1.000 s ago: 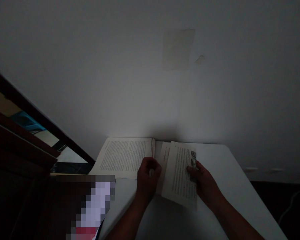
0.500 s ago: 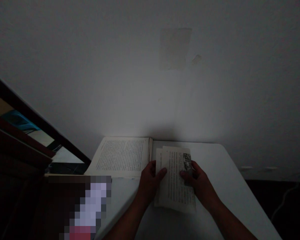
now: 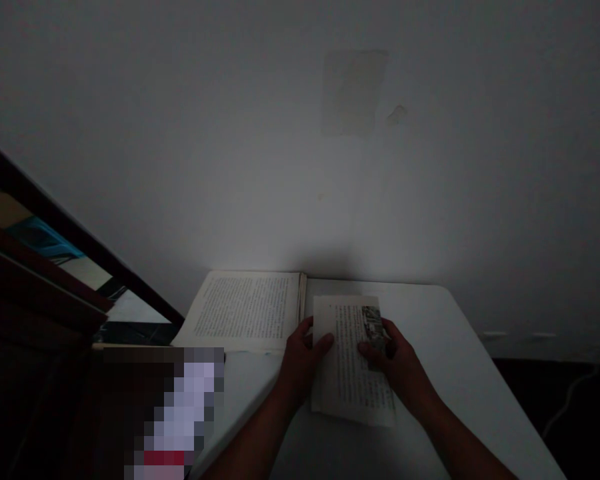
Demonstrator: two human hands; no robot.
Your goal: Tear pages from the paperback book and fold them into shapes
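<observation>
Left hand (image 3: 305, 357) and right hand (image 3: 395, 353) holding printed paper (image 3: 347, 363)

I'm watching thin, pale, rectangular paper showing lines of dark text (image 3: 347, 387) and a grey picture (image 3: 373, 323); both hands are pinching its opposite edges, partly curled, thumbs (image 3: 324, 344) pressing its face, above the smooth white surface (image 3: 425, 320)
</observation>
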